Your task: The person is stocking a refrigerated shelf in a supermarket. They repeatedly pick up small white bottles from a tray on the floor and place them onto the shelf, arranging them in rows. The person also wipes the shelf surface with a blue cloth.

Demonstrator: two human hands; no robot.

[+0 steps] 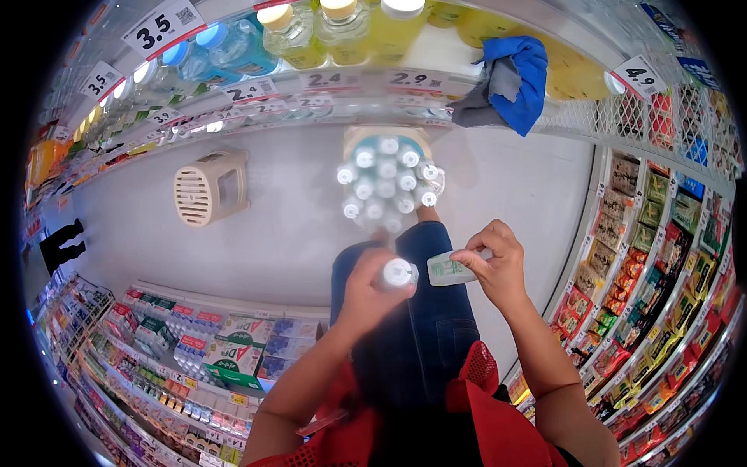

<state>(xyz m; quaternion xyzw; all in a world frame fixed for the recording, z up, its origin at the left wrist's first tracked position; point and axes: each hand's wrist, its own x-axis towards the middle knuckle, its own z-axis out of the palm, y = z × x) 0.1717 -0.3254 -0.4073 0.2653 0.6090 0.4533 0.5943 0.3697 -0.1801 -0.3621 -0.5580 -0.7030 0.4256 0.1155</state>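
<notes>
My left hand [365, 289] grips a bottle with a white cap [398, 272], which faces up toward me. To its right, my right hand [502, 265] pinches a pale translucent bottle with green print [446, 268], tipped on its side. Both bottles are over my jeans [429, 327], a short gap apart. Beyond my knees is a cluster of upright white-capped bottles [385, 187], packed closely together and somewhat blurred. What holds them is mostly hidden.
A beige slatted plastic stool [210, 188] is on the floor at left. Ahead, a lit shelf holds yellow drink bottles [350, 35]; a blue and grey cloth [516, 82] hangs over its edge. Packaged snacks [624, 292] line the right shelves, cartons [236, 347] the lower left.
</notes>
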